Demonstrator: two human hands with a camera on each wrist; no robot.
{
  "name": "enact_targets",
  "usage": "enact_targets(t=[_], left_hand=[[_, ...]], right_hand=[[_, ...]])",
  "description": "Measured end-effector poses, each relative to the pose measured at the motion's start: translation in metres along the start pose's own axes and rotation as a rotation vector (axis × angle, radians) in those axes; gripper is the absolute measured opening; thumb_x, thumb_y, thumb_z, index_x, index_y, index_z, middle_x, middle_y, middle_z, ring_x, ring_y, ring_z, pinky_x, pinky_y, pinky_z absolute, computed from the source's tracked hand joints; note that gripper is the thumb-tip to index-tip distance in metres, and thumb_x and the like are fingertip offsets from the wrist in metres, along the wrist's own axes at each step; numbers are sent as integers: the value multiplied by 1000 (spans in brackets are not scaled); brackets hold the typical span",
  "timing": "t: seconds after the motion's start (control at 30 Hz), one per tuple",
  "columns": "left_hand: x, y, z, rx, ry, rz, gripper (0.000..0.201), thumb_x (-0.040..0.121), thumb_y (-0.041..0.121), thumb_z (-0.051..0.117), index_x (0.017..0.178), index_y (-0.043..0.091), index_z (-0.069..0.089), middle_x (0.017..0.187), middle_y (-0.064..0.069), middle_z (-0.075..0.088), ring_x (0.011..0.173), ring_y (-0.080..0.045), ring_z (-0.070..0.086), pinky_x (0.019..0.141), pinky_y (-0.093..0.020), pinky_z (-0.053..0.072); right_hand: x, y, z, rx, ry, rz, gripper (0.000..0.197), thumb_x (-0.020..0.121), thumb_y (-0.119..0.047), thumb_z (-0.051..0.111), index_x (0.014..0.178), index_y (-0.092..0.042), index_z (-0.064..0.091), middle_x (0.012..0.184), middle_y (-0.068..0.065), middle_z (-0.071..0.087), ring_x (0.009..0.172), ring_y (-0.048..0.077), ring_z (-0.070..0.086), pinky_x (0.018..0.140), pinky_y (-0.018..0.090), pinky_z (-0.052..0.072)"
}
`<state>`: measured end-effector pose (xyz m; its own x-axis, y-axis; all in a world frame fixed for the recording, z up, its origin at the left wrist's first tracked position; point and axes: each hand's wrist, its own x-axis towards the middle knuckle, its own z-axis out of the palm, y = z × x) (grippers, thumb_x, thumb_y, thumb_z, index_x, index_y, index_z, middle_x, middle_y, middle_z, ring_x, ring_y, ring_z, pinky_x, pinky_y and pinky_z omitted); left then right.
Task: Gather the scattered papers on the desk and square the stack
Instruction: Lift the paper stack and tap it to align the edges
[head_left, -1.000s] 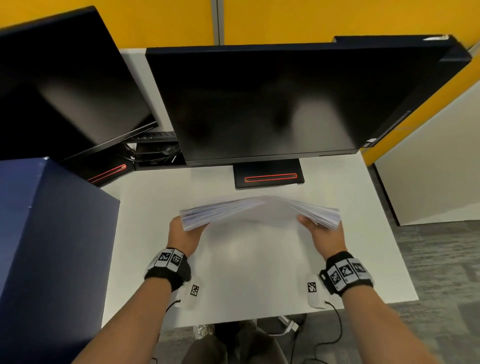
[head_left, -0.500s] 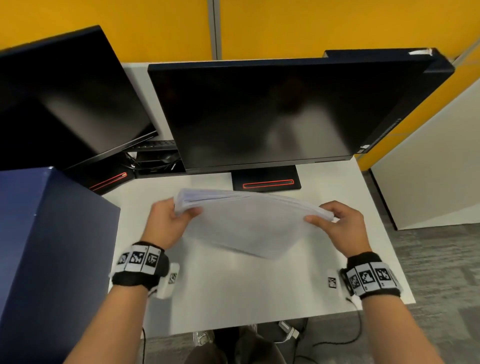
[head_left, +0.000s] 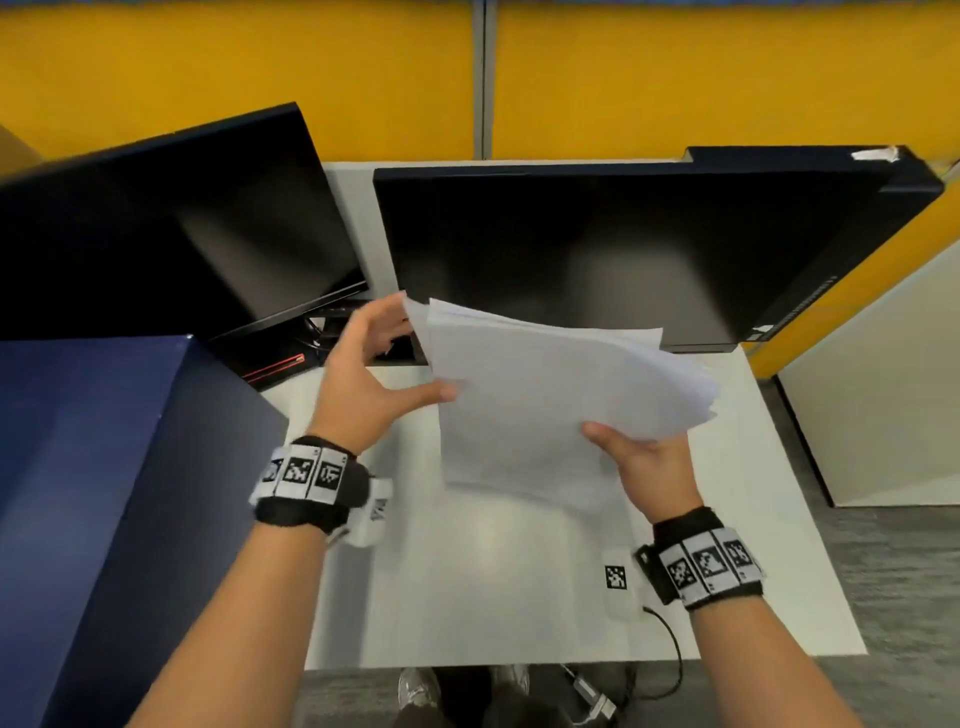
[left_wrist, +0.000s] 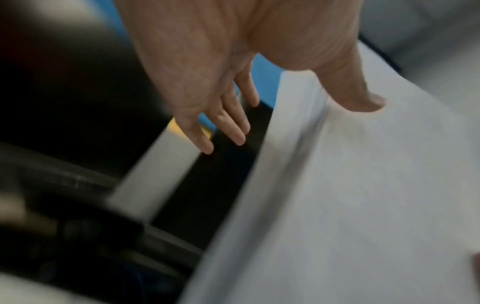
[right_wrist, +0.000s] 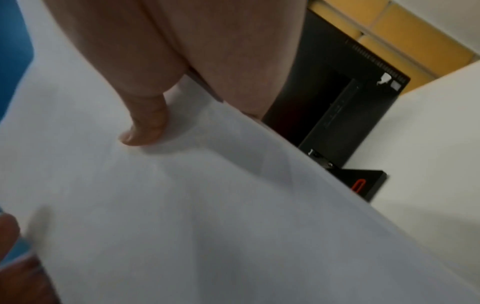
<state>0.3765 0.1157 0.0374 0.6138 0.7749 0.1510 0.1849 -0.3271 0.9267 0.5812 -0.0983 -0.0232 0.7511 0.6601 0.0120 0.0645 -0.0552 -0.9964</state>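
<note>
A stack of white papers (head_left: 545, 405) hangs tilted in the air above the white desk (head_left: 467, 597), its sheets fanned unevenly at the right edge. My right hand (head_left: 644, 462) holds the lower right of the stack, with the thumb (right_wrist: 145, 131) on the top sheet and the fingers hidden underneath. My left hand (head_left: 374, 374) is at the stack's upper left edge. Its thumb (left_wrist: 363, 98) rests on the top sheet of the papers (left_wrist: 363, 185), and its straight fingers (left_wrist: 228, 127) stand spread beside the edge, apart from it.
Two dark monitors (head_left: 597, 249) (head_left: 156, 228) stand close behind the stack, their bases with red stripes (head_left: 275, 364) on the desk. A tall dark blue box (head_left: 104, 493) borders the desk on the left. The desk's right edge drops to grey floor (head_left: 893, 597).
The stack, held flat by both ends earlier, has been lifted and turned so its face tilts toward me. My left hand rose to the upper left edge and loosened; my right hand came under the lower right.
</note>
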Motion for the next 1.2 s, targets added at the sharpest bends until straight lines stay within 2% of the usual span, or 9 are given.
enact_targets(t=[0.07,0.17,0.27,0.37,0.5,0.73,0.83,1.0,1.2], left_hand=[[-10,-20,22,-261,-51,-139,98,51,24,97,135,17,48,128,-1,65,118,-16,63,101,-39,51],[-21,-31,43,-253,-87,-206,60,59,13,95,112,26,69,111,-1,75,105,-16,71,93,-43,57],[-30,-44,54,-185,-35,-222,38,64,13,92,90,35,76,97,4,78,93,-10,73,83,-31,60],[-39,-52,64,-140,-58,-249,31,65,20,91,92,16,77,89,8,77,82,0,72,72,-19,56],[-54,-51,82,-233,-99,-376,32,67,10,90,86,27,70,72,30,72,72,15,67,66,-3,48],[-47,-62,67,-216,6,-263,31,75,3,82,89,28,71,81,28,74,82,7,70,78,-12,53],[-49,-63,69,-223,53,-225,26,85,-4,71,80,21,64,68,20,70,68,12,66,68,-5,49],[-52,-73,79,-216,8,-225,18,97,13,60,112,23,61,106,16,68,95,10,66,82,-10,51],[-63,-119,97,-112,-16,-366,22,95,20,65,116,17,66,104,14,71,98,-3,69,93,-31,56]], right_hand=[[-2,2,3,20,-11,14,44,76,7,79,113,-14,64,89,-26,75,88,-11,68,76,4,49],[-2,10,6,10,-64,53,48,76,5,80,107,-28,63,94,-21,75,91,-7,69,76,9,52],[-5,19,4,14,-82,82,47,76,4,80,102,-31,64,92,-17,76,90,-7,70,75,10,53],[-10,30,1,-11,-84,106,46,73,-1,84,100,-35,68,99,-14,76,97,-1,70,83,15,55],[-17,43,-3,6,-59,196,42,68,-9,89,100,-30,71,101,-10,77,99,6,72,92,28,55],[-11,41,-10,2,-50,153,50,71,-5,87,112,-26,68,111,-5,74,103,7,70,86,19,55],[-10,42,-9,-5,-61,152,53,71,-7,86,115,-29,65,114,-6,72,105,3,69,89,20,56],[-10,46,-5,10,-66,150,55,73,-4,86,112,-36,64,113,-8,73,107,6,68,90,22,55],[-8,56,-3,-11,-44,214,44,78,-2,81,104,-34,65,104,-13,72,94,-5,69,82,14,55]])
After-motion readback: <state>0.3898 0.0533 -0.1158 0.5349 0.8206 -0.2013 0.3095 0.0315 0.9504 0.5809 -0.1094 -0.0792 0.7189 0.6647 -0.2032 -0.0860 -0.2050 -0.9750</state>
